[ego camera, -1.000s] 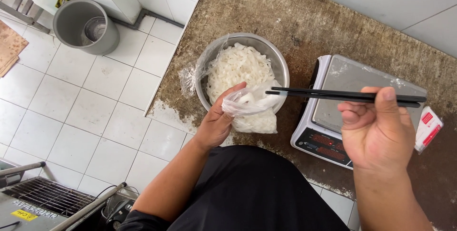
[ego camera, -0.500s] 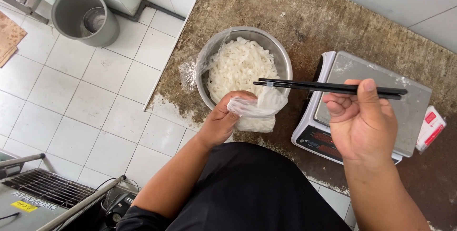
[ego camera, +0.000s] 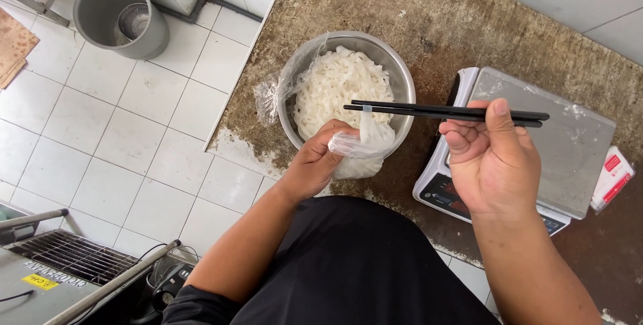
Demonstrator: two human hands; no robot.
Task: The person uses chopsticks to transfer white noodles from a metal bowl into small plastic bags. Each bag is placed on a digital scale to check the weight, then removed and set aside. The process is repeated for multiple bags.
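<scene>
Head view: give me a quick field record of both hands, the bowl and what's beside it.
left hand: grips a clear plastic bag at the bowl's near rim
right hand: holds black chopsticks, tips over the bowl
bowl: metal, holds white flat noodles, plastic draped over its left rim
scale: right of bowl, platform bare
floor: grey bucket

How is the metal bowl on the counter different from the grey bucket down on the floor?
The metal bowl is shiny, wide and shallow; the grey bucket is dull, tall and deep. The bowl is heaped with white noodles and lined with clear plastic; the bucket holds only a smaller container. The bowl sits on the stained counter, the bucket on white floor tiles. Both are round and open-topped.
</scene>
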